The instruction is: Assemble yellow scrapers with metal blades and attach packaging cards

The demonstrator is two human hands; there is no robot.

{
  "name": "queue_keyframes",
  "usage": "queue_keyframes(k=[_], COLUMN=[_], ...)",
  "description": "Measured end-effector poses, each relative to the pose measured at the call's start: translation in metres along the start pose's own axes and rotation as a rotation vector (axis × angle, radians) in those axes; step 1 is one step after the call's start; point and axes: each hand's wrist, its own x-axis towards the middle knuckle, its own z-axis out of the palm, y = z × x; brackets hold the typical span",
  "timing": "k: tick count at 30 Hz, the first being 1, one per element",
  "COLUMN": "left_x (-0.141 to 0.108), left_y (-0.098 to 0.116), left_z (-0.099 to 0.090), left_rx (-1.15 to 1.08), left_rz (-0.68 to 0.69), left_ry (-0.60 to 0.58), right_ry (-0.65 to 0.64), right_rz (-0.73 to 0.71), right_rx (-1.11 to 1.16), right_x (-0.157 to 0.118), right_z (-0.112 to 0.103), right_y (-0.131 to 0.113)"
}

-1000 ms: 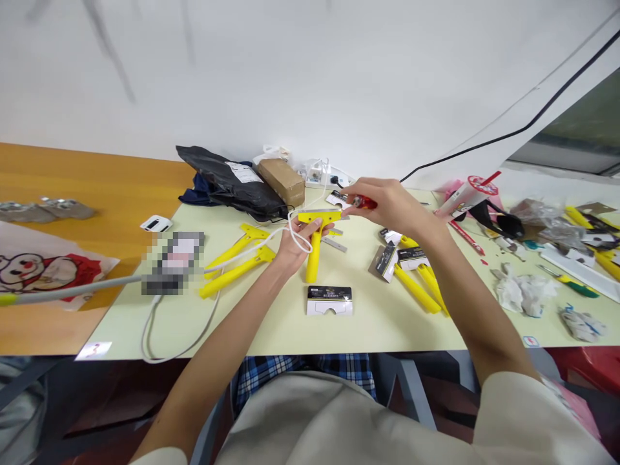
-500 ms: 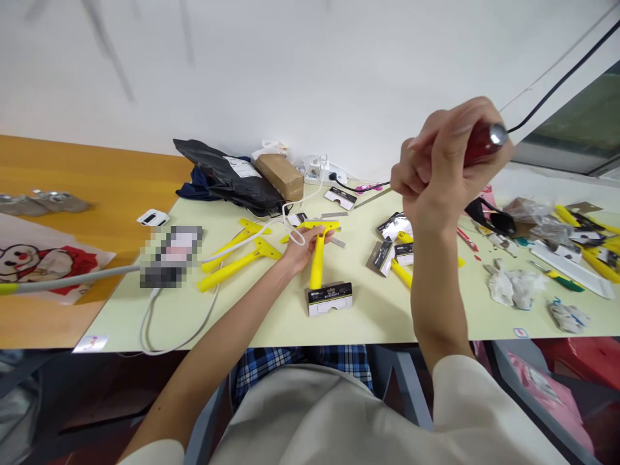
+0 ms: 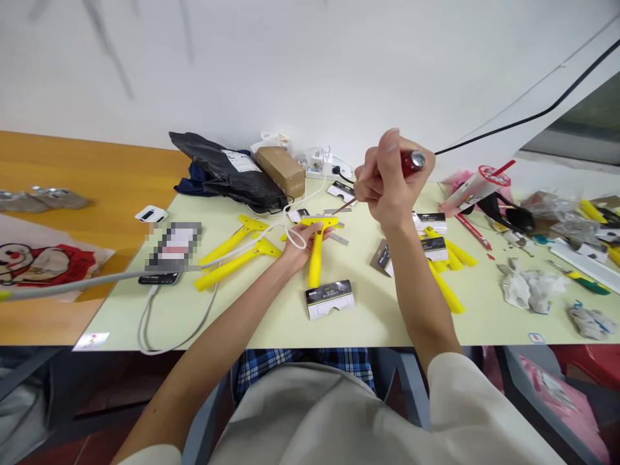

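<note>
Pinching the yellow scraper (image 3: 316,258) where head meets handle, the left hand (image 3: 298,250) sets its thumb on top, its other fingers partly hidden beneath; that hold seems meant to steady the broad head while leaving most of its upper face exposed. The scraper is near the middle of the counter (image 3: 271,326), handle pointing toward the front edge. The right hand (image 3: 393,177) has its fingers wrapped round a red-handled screwdriver (image 3: 411,163), whose slim shaft slants down to the scraper's head, an angle probably chosen to bring the tip there; whether the two touch, I cannot tell. A printed card (image 3: 330,299) lies just past the handle's end, nearer the front edge, perhaps for easy reach. Thin metal strips (image 3: 340,239) lie behind the scraper, toward the back edge. Two spare scrapers (image 3: 237,266) lie side by side toward the left edge, while a carded cluster (image 3: 448,289) lies to the right, presumably keeping both lots separate.
</note>
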Motion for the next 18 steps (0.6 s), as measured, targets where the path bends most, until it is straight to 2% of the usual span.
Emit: queue_keyframes(k=[5,8,13,18], left_x=[0.001,0.002,0.002,0.003], left_y=[-0.002,-0.003,-0.003,-0.002], left_z=[-0.001,-0.002,-0.001,-0.002], left_rx=[-0.002,-0.022,-0.060,-0.043], left_rz=[0.025,0.049,0.027,0.037], left_ry=[0.010,0.018,0.039,0.023], right_ry=[0.088,0.030,-0.162,-0.191], right_rz=[-0.054,-0.093,-0.058,-0.026], right_rx=[0.050,0.020,-0.114,-0.083], right_x=[-0.003,-0.002,0.007,0.011], right_z=[0.021,0.025,0.011,0.005], right_y=[0.005,0.014,0.034,0.041])
